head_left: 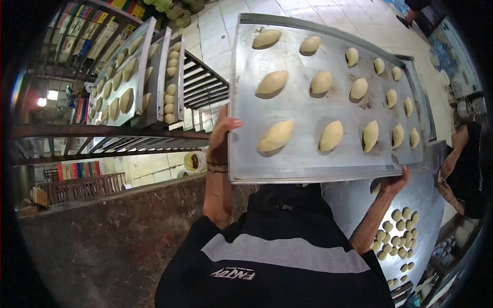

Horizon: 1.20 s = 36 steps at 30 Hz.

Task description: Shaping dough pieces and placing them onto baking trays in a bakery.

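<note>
Tray [308, 165], between left hand [222, 128] and right hand [393, 184]

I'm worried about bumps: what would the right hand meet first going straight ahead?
Probably the tray, since the right hand touches its near edge; depth is unclear, so it might slide beneath.

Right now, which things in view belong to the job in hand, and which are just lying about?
Job:
- metal tray, held by left hand and right hand
- pointed dough pieces on it
- likely: racked trays of similar dough; round dough pieces on the metal table

Lying about:
- pale bucket
- row of coloured upright items, kind unclear
</note>
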{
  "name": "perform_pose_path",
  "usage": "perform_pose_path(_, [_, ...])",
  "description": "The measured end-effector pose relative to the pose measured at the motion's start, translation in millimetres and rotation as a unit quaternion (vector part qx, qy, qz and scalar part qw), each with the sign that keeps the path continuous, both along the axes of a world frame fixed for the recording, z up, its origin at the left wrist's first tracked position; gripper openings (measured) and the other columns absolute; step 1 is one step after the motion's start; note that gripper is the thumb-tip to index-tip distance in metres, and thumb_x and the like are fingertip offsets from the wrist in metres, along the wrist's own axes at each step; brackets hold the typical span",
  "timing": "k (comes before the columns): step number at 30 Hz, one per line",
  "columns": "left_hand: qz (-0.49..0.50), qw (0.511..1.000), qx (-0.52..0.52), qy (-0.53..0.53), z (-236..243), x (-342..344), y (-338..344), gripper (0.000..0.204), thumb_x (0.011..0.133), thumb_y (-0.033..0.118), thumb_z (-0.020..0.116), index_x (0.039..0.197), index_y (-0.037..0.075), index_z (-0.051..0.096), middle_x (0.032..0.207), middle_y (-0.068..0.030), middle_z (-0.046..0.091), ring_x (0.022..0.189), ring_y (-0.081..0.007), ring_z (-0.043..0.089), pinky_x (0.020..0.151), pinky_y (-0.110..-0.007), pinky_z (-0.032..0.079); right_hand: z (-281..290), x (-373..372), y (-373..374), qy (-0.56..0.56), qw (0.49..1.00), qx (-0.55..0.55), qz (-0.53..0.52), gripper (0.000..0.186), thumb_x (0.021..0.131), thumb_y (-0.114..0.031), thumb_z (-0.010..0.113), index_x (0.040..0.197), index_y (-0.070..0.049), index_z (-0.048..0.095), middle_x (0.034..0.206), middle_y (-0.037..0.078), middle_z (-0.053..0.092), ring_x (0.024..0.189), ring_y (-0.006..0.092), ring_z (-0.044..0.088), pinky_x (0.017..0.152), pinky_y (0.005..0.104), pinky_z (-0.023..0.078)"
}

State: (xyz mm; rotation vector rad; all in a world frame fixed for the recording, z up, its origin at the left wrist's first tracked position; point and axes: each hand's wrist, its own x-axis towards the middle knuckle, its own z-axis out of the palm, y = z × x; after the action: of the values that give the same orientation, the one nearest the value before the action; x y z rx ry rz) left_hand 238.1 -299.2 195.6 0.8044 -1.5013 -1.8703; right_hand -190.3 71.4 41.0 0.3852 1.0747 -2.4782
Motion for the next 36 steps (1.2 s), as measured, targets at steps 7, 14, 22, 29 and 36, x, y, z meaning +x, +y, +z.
perform_pose_path(7, [-0.013, 0.898, 0.071, 0.434, 40.4, 52.9, -72.9, 0.051, 0.096, 0.024, 0.058, 0.14, -0.002, 0.054, 0.127, -0.0144, 0.066, 0.115, -0.0238, 0.065, 0.097, -0.036, 0.053, 169.1, 12.8, -83.4, 0.224, 0.97, -0.047, 0.082, 0.076, 0.09, -0.039, 0.067, 0.153, -0.004, 0.043, 0.147, 0.018, 0.054, 0.131, 0.0382, 0.054, 0.106, 0.0541, 0.049])
perform_pose_path(14, [-0.014, 0.838, 0.087, 0.538, 63.5, 69.3, -97.5, 0.052, 0.098, 0.024, 0.057, 0.142, -0.001, 0.052, 0.129, -0.0144, 0.065, 0.116, -0.0243, 0.065, 0.096, -0.037, 0.054, 235.6, 141.9, -190.0, 0.213, 0.96, -0.111, 0.141, 0.077, 0.088, -0.025, 0.061, 0.156, -0.001, 0.036, 0.151, 0.023, 0.049, 0.13, 0.042, 0.057, 0.103, 0.059, 0.052])
perform_pose_path(22, [-0.028, 0.809, 0.108, 0.578, 70.2, 66.0, -130.3, 0.053, 0.099, 0.024, 0.056, 0.145, 0.0, 0.049, 0.131, -0.0143, 0.065, 0.116, -0.025, 0.066, 0.094, -0.037, 0.055, 247.2, 208.2, -273.4, 0.138, 0.936, -0.234, 0.223, 0.036, 0.084, -0.018, 0.064, 0.115, 0.0, 0.066, 0.114, 0.017, 0.068, 0.106, 0.0335, 0.068, 0.095, 0.0514, 0.056])
perform_pose_path(29, [-0.054, 0.793, 0.138, 0.591, 74.9, 44.9, -150.7, 0.053, 0.1, 0.025, 0.055, 0.147, 0.0, 0.046, 0.132, -0.0142, 0.064, 0.116, -0.0256, 0.066, 0.092, -0.038, 0.056, 274.2, 265.0, -296.7, 0.102, 0.958, -0.15, 0.224, 0.038, 0.076, -0.015, 0.061, 0.11, 0.002, 0.065, 0.103, 0.015, 0.068, 0.097, 0.0331, 0.067, 0.091, 0.0495, 0.055])
perform_pose_path(36, [-0.107, 0.783, 0.192, 0.582, 81.5, 5.9, -154.5, 0.054, 0.101, 0.025, 0.054, 0.149, 0.001, 0.044, 0.134, -0.0141, 0.064, 0.116, -0.0261, 0.066, 0.09, -0.039, 0.057, 280.4, 277.4, -281.7, 0.083, 0.939, -0.183, 0.279, 0.032, 0.079, -0.009, 0.065, 0.11, 0.0, 0.064, 0.099, 0.012, 0.066, 0.09, 0.0254, 0.065, 0.084, 0.0414, 0.054])
